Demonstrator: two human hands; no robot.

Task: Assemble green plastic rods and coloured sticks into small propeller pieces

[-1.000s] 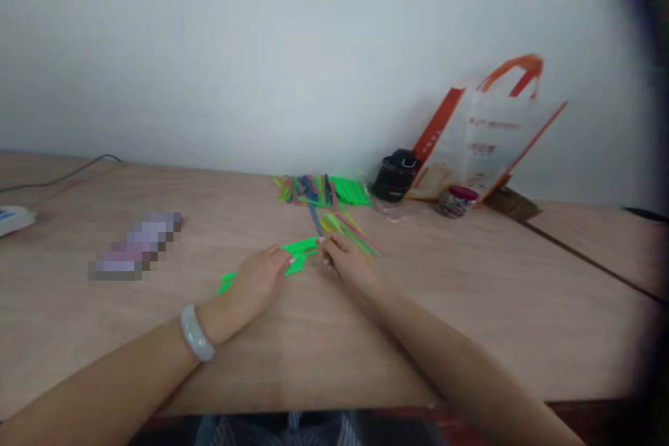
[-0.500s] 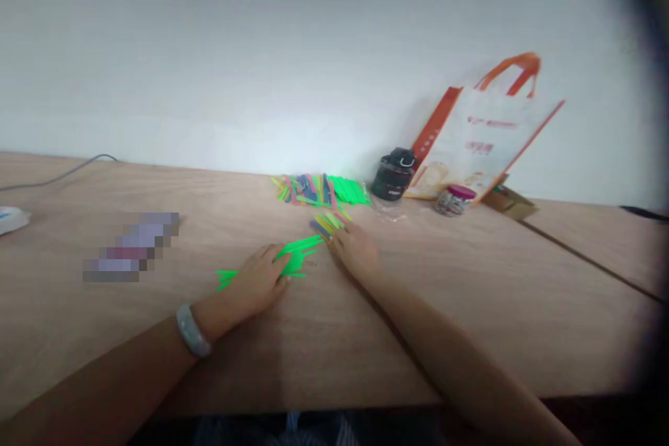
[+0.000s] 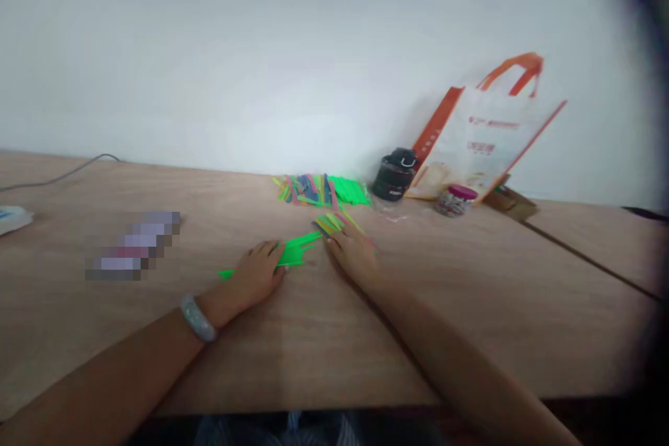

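My left hand [image 3: 258, 273] lies flat on the wooden table [image 3: 324, 348], fingers stretched over a small bunch of bright green strips [image 3: 293, 251]. A pale bangle [image 3: 197, 318] circles that wrist. My right hand [image 3: 355, 252] rests palm down just to the right, its fingertips touching a little bundle of yellow, green and pink strips [image 3: 332, 223]. Farther back, near the wall, lies a larger heap of mixed coloured strips [image 3: 321, 190].
A black round container [image 3: 394, 178], a small jar with a red lid [image 3: 456, 200] and a white and orange bag [image 3: 483, 136] stand at the back right. A blurred-out object [image 3: 133, 254] and a white item [image 3: 13, 218] lie left. A cable [image 3: 57, 175] runs along the wall.
My right hand has slid a little back and right onto the mixed bundle. My left hand shifted slightly left, staying on the green strips.
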